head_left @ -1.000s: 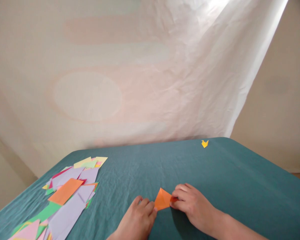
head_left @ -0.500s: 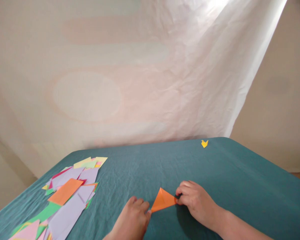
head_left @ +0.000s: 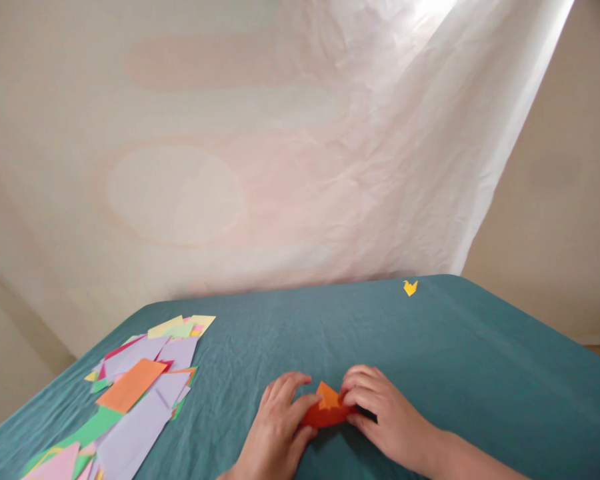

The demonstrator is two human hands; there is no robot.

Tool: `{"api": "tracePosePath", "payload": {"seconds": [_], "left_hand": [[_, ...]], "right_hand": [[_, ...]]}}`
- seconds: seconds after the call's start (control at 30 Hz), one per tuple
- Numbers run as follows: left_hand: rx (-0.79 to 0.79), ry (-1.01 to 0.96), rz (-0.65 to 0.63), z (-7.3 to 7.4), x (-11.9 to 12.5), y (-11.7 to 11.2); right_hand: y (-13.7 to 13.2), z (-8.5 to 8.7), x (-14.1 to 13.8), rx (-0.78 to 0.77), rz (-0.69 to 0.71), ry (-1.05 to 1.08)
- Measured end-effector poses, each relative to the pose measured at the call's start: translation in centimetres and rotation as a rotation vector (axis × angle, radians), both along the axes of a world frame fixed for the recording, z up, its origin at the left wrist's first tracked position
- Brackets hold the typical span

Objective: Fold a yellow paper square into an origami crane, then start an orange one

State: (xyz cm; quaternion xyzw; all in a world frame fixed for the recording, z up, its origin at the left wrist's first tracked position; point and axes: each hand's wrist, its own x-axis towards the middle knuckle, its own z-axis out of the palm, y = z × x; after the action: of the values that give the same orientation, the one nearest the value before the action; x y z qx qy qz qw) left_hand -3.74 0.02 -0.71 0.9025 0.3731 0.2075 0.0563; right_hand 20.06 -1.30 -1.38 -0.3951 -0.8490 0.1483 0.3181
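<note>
Between my two hands, a folded piece of orange paper (head_left: 327, 417) bends upward, its peak pointing away from me and its lower part in darker shade. My left hand (head_left: 280, 421) pinches the paper's left end, the thumb below and the fingers over the top. On the right end, my right hand (head_left: 377, 412) grips it the same way, thumb underneath. The fingers cover both ends of the paper.
A teal cloth (head_left: 260, 340) covers the table. Loose coloured papers, including an orange sheet (head_left: 133, 385) and a lilac sheet (head_left: 135, 430), lie heaped at the left. Near the far right edge sits a small yellow folded-paper bird (head_left: 411, 288). Behind hangs a pale sheet (head_left: 290, 187).
The orange paper was a flat triangle held by its tips; now it is curled up along its lower edge. My left hand has turned and opened its grip wider around the paper.
</note>
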Motion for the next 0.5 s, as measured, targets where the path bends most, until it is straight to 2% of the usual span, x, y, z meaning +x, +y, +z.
{"api": "tracePosePath", "payload": {"seconds": [0.17, 0.23, 0.37, 0.5], "left_hand": [[0.136, 0.038, -0.077, 1.1, 0.6, -0.6], [0.170, 0.063, -0.116, 1.1, 0.8, -0.7], [0.209, 0.061, -0.197, 0.3, 1.0, -0.5], [0.195, 0.030, -0.243, 0.0, 0.8, -0.2]], "right_hand": [[-0.7, 0.3, -0.4, 0.239, -0.029, -0.152], [-1.0, 0.3, -0.7, 0.288, -0.006, -0.251], [-1.4, 0.6, -1.3, 0.245, 0.030, -0.358], [-1.4, 0.8, -1.2, 0.145, -0.002, -0.296]]}}
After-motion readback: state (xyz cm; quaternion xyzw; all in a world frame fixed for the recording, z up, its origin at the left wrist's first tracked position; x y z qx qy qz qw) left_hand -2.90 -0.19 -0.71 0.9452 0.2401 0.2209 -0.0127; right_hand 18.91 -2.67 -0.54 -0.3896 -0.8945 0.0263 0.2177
